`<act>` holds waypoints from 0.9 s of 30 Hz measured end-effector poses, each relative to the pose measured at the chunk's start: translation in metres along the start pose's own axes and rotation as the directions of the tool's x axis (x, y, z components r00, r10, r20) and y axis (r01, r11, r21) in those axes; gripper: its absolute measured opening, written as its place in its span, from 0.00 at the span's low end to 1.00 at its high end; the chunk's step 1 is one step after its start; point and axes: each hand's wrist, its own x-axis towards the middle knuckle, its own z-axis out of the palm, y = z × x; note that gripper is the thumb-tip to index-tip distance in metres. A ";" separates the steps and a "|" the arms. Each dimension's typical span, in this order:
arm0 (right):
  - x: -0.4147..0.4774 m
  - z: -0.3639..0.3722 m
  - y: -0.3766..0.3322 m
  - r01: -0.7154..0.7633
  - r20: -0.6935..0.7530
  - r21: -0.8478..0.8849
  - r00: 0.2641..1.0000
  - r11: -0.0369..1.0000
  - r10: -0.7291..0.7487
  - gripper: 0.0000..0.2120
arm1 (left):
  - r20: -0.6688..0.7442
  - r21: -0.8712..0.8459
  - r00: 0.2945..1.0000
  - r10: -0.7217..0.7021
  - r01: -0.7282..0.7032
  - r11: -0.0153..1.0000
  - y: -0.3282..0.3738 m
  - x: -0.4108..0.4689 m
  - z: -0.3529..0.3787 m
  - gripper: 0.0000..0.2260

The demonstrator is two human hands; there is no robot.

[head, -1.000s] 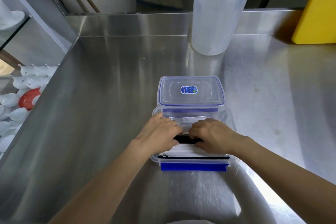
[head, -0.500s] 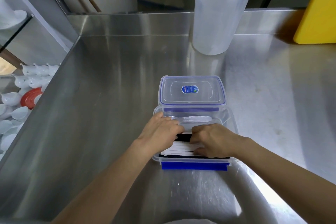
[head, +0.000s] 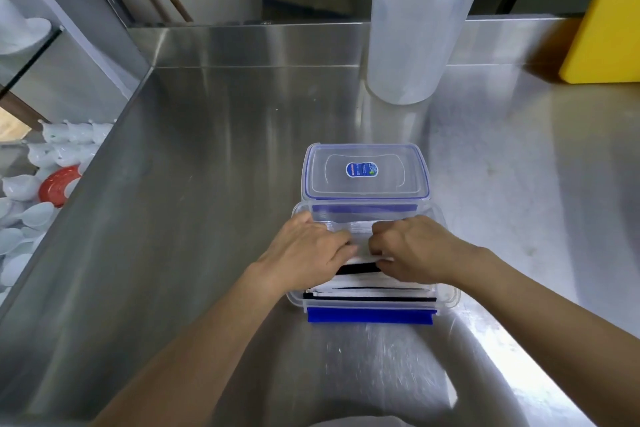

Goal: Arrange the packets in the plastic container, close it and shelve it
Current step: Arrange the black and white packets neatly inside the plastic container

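A clear plastic container [head: 450, 298] with a blue front clasp stands open on the steel counter. White packets with black top strips [head: 370, 289] stand in a row inside it. Its clear lid with blue trim and a round blue sticker [head: 365, 172] rests just behind it, leaning on the far rim. My left hand [head: 304, 255] and my right hand [head: 412, 250] are both inside the container, fingers curled and pinching the packets near the far end. The hands hide the rear packets.
A tall translucent plastic jug [head: 415, 21] stands at the back of the steel counter [head: 207, 218]. A yellow board [head: 609, 21] leans at the back right. Left of the counter, lower down, lie white cups and a red item [head: 57, 184].
Both hands have shifted away from me toward the far end of the container, working along the row of packets. More packets now show at the near end.
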 end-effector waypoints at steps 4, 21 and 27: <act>0.009 0.007 0.003 -0.031 -0.090 0.007 0.995 0.999 0.032 0.11 | 0.015 0.001 1.000 0.003 -0.003 1.000 0.000 -0.001 0.001 0.12; 0.006 0.017 0.005 -0.082 0.059 0.101 0.995 0.991 0.076 0.16 | 0.111 0.140 0.994 0.014 -0.030 0.990 0.002 0.000 0.001 0.07; -0.002 0.005 -0.003 0.041 -0.023 0.242 0.999 0.969 -0.036 0.08 | 0.144 0.133 0.989 0.037 -0.056 0.990 0.000 0.001 0.003 0.18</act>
